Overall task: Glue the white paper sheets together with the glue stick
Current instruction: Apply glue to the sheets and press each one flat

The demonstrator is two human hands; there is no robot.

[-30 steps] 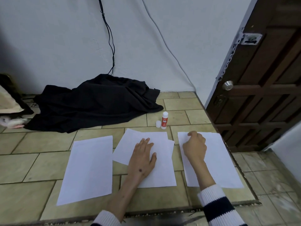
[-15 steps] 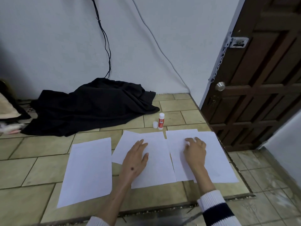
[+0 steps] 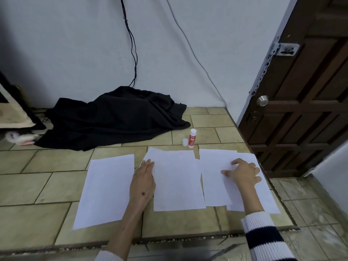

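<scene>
Head view: we look down at a tiled worktop (image 3: 47,185), our two forearms reaching in over its near edge. Our left hand (image 3: 144,179) lies flat, fingers straight, at the left edge of the middle white sheets (image 3: 177,181), its fingertips seemingly tucked under the paper. Our right hand (image 3: 243,172) rests on the right-hand sheets (image 3: 214,178) near the worktop's right edge, fingers spread and lightly bent, pressing down and gripping nothing. A single sheet (image 3: 107,191) lies apart to the left of our left hand. Beyond the papers, between our hands and farther back, the glue stick (image 3: 192,138) stands upright, uncapped, with its white cap (image 3: 185,142) just beside it. A black cloth (image 3: 113,119) is heaped toward the far edge, against the wall.
</scene>
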